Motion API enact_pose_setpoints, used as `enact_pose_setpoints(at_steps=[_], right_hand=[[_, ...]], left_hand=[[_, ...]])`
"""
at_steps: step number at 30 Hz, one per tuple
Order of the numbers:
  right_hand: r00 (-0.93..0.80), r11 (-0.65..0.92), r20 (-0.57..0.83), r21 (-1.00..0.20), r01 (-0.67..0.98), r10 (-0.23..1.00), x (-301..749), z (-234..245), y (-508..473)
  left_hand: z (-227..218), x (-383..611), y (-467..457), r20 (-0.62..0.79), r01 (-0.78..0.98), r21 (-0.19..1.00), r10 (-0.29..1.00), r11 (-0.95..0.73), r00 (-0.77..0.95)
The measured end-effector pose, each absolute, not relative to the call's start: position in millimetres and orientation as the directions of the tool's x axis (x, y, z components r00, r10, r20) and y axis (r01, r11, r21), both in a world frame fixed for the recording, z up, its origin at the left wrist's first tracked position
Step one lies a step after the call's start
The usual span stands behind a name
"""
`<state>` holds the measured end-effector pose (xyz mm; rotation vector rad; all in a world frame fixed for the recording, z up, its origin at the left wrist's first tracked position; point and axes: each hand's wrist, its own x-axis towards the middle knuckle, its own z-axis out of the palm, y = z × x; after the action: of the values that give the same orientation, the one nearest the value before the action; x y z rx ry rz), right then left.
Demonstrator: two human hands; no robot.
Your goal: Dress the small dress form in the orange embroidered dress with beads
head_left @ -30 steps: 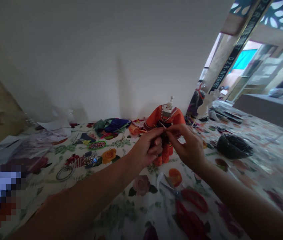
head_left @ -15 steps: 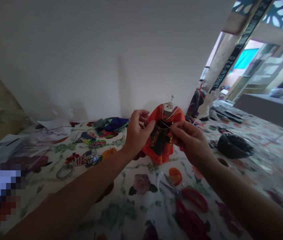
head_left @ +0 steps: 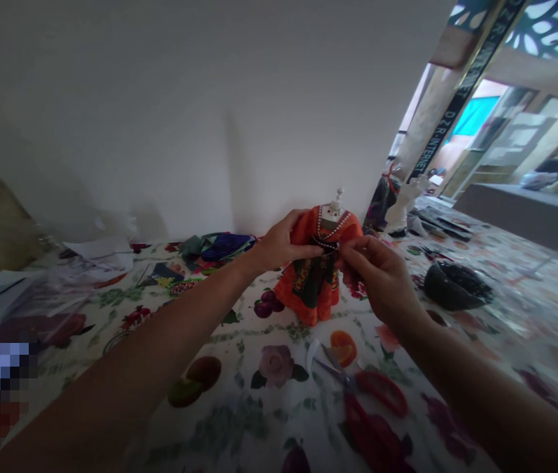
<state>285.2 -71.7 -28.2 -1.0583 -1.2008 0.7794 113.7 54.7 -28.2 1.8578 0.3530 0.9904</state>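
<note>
A miniature dress form (head_left: pixel 340 197) stands upright on the table, wearing an orange dress (head_left: pixel 303 302) with a dark patterned front panel. White beads run in a V round its neckline. A bead string (head_left: pixel 326 246) crosses the dark waist. My left hand (head_left: pixel 281 244) grips the dress from the left, its thumb laid over the waist and its other fingers mostly hidden behind. On the right side, my right hand (head_left: pixel 380 266) is closed in a pinch at the end of the waist bead string. Its fingertips partly cover what they hold.
Red-handled scissors (head_left: pixel 377 387) lie open in front of the dress. To the right sits a black bowl (head_left: pixel 459 286), with a white dress form (head_left: pixel 401 207) farther back. Folded cloth (head_left: pixel 224 246) and papers (head_left: pixel 96 256) lie left, by the wall (head_left: pixel 160 118).
My left hand has shifted right and flattened, its thumb now reaching across the waist of the dress. The right hand keeps its pinch at the waist. The view has moved slightly.
</note>
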Motion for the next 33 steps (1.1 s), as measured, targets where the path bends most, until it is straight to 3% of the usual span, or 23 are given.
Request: enact_pose_setpoints(at_steps=[16,33], right_hand=[[0.238,0.421,0.482,-0.867,0.264,0.843,291.5,-33.7,-65.1],[0.239,0.440,0.501,-0.858,0.265,0.832,291.8,-31.2,-60.0]], left_hand=[[-19.0,119.3,58.6,0.376,-0.172,0.912,0.591,-0.372,0.714],[-12.2,126.4,56.6,0.350,-0.174,0.923,0.567,-0.342,0.745]])
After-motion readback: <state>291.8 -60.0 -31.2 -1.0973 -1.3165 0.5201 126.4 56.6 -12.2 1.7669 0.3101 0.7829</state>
